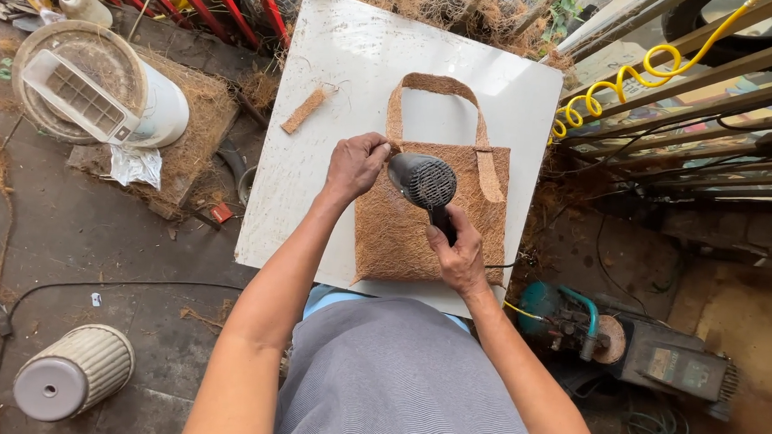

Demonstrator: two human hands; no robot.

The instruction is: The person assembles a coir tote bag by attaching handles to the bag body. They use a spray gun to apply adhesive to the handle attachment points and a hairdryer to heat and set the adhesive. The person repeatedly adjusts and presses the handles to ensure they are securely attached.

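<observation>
Coir bag (403,231) on white board (339,109): left hand (354,165) pinches its handle, right hand (461,254) grips black hairdryer (425,184).

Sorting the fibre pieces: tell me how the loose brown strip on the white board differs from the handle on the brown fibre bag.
The loose brown fibre strip lies straight and alone, untouched; the arched handle on the brown fibre bag curves into a loop and is attached, with the left hand at its left end. The strip is shorter. Both are the same coarse brown fibre.

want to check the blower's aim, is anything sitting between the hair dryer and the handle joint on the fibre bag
Nothing visible is in between. The right hand holds the hair dryer just above the fibre bag, nozzle toward the handle joint, where the left hand pinches beside it.
</observation>
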